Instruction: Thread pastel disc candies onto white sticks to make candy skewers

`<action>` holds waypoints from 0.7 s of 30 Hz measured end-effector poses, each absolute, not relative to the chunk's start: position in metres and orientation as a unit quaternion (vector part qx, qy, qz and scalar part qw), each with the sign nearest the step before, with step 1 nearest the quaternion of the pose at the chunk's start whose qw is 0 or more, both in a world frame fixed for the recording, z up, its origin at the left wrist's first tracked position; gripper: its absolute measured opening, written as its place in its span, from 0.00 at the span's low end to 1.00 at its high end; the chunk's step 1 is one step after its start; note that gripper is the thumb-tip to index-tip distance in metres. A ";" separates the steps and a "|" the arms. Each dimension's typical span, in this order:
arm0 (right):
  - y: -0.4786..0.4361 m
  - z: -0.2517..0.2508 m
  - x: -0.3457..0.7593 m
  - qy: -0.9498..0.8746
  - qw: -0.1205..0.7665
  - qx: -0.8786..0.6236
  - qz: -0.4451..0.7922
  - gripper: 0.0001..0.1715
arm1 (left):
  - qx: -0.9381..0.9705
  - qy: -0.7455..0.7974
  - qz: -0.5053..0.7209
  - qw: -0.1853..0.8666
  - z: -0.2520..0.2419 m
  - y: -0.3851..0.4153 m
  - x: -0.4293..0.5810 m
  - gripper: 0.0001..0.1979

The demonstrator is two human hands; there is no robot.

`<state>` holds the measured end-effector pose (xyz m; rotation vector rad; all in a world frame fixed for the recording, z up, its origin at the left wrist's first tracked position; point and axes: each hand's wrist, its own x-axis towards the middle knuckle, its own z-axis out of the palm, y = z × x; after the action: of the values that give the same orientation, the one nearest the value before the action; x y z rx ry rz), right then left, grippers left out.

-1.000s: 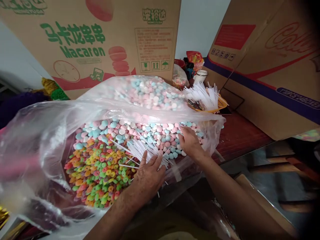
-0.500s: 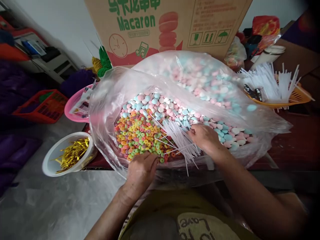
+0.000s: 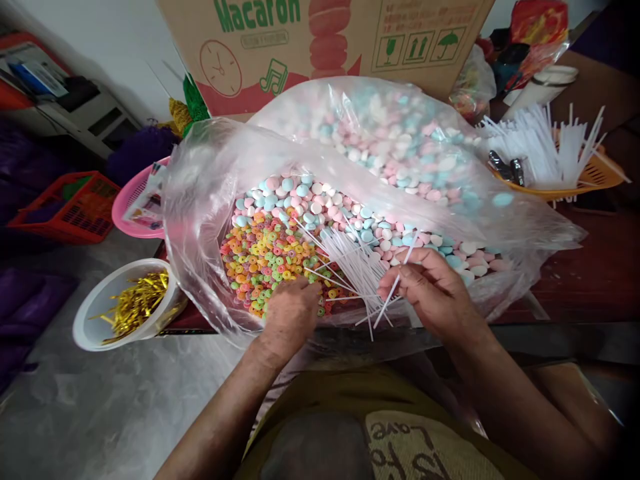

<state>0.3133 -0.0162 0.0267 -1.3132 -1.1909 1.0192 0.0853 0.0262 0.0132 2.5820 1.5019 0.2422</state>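
Note:
A big clear plastic bag [image 3: 210,180] lies open before me, filled with pastel disc candies [image 3: 320,200] and bright ring candies [image 3: 265,257]. A loose bundle of white plastic sticks [image 3: 345,263] rests on the candies. My right hand [image 3: 435,293] pinches one white stick [image 3: 397,285] just off the bundle's right side. My left hand [image 3: 290,317] is curled, fingertips down in the ring candies at the bag's near edge; what it holds, if anything, is hidden.
A white bowl of gold twist ties [image 3: 125,303] sits at the left. A yellow basket of more white sticks [image 3: 555,160] stands at the right. A Macaron carton [image 3: 320,40] rises behind the bag. Pink [image 3: 133,200] and red baskets [image 3: 60,207] lie on the floor at the left.
The view swung left and down. My right hand left the pastel candies, came to the stick bundle and lifted out one stick. My left hand slid off the sticks into the ring candies.

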 end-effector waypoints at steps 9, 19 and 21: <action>-0.029 0.008 0.320 -0.627 0.316 -0.618 0.353 0.08 | 0.870 0.486 0.050 0.068 0.002 0.010 0.076 0.11; 0.001 0.007 0.400 -0.585 0.183 -0.787 0.071 0.11 | 0.876 0.481 0.024 0.027 -0.006 0.020 0.093 0.12; 0.016 0.003 0.386 -0.624 0.151 -0.764 0.066 0.12 | 0.875 0.481 0.050 0.031 -0.006 0.017 0.095 0.12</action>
<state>0.3859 0.0156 0.0029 -2.1934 -1.7927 0.1894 0.0945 0.0170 -0.0061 2.6941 1.4818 0.1540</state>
